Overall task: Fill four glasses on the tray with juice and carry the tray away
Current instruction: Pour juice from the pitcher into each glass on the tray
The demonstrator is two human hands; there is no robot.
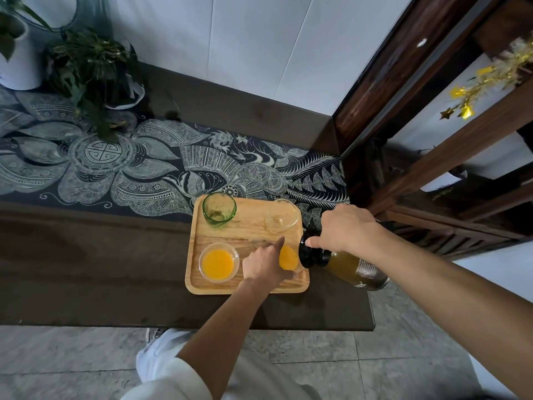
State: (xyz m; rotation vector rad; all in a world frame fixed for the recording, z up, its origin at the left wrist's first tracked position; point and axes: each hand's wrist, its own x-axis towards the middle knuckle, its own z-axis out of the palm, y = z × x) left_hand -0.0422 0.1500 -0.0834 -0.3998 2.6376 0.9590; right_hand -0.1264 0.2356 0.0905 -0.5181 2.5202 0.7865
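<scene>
Here the tray (248, 226) lies under both hands, left (264, 265) and right (344, 226)

I see a pale wooden tray (248, 230) on a dark brown table (86, 269). Two clear glasses hold bright orange juice (217, 264); one glass (219, 209) is green. The runner (121, 168) is black with white floral linework. The bottle (352, 265) is amber-olive, its cap (310, 252) black.
</scene>
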